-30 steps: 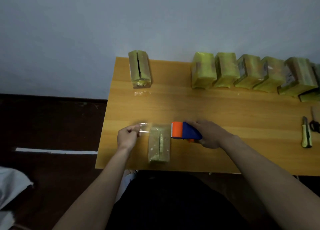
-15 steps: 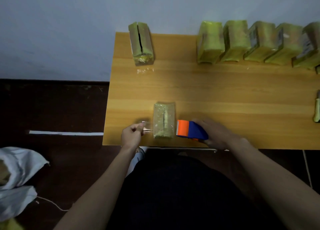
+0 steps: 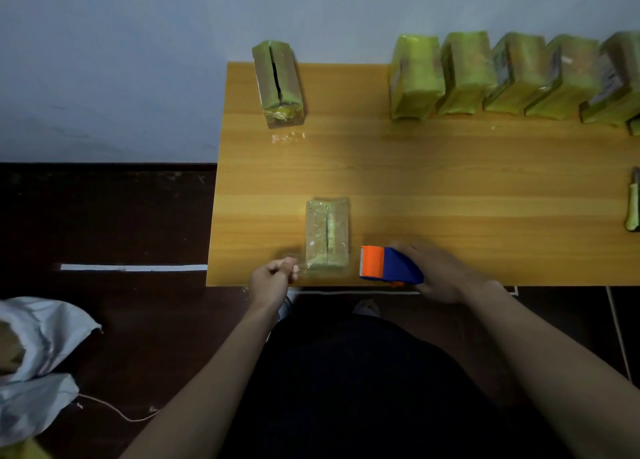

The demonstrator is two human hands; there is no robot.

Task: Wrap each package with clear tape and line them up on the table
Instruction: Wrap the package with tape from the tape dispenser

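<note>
Wooden table (image 3: 450,181), perhaps seven packages (image 3: 327,238), one dispenser (image 3: 389,264)

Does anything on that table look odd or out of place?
One package stands alone at the table's far left corner, apart from the row of packages along the wall. A dark open slit runs down its top, and clear scraps lie before it.

Over the last second both hands slid toward the desk's (image 3: 450,181) near edge, drawing the tape (image 3: 298,271) across the package's (image 3: 327,237) near end.
</note>
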